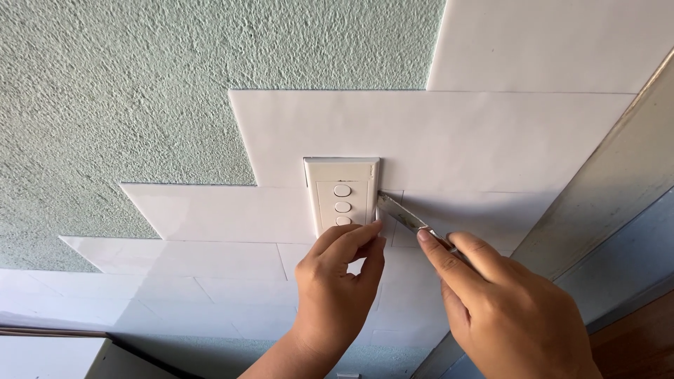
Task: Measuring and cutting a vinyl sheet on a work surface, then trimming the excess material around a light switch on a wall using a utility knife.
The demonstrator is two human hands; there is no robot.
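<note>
Your right hand (509,309), nearest the camera, grips a narrow metal blade (401,216) with its tip at the right edge of the white rectangular switch plate (342,193). Your left hand (337,284) presses curled fingertips on that plate's lower part, among white wall panels (435,137).

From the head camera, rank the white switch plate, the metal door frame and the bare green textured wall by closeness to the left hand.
1. White switch plate, touched by the left hand's fingertips.
2. Metal door frame, off right.
3. Bare green textured wall, upper left.
</note>
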